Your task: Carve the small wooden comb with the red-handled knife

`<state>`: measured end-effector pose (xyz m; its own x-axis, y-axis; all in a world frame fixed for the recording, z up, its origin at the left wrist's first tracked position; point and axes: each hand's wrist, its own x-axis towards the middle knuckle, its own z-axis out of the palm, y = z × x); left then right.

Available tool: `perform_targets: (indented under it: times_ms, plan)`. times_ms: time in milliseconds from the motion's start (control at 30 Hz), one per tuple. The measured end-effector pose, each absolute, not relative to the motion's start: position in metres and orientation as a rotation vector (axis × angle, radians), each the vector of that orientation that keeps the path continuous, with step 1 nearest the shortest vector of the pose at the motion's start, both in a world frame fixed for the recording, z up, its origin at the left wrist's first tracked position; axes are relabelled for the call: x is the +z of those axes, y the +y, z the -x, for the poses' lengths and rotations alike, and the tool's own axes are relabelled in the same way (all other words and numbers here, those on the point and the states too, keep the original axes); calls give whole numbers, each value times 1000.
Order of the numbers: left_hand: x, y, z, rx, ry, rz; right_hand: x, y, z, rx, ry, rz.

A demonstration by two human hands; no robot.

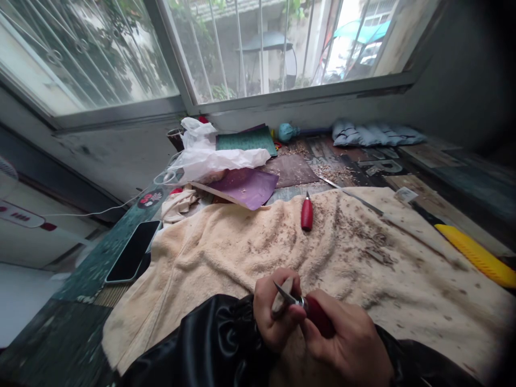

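My left hand grips a small pale piece of wood low in the middle of the view. My right hand is closed on a red-handled carving knife, whose short blade rests against the wood's upper side. Both hands are close together over a cream towel strewn with wood shavings. Black shiny sleeves cover both my forearms.
A second red-handled knife lies on the towel's far edge. A black phone lies at the left, a yellow tool at the right. Purple sandpaper, a white plastic bag, a green mat and a grey cushion sit below the window.
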<state>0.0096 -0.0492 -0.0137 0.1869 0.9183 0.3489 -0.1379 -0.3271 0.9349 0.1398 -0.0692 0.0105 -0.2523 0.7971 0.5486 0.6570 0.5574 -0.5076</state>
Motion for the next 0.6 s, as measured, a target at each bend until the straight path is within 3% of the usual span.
perform_targets:
  times_ms: [600]
  plan:
    - [-1, -47, -12, 1330, 856, -1535, 6, -69, -141, 238, -1932, 1196]
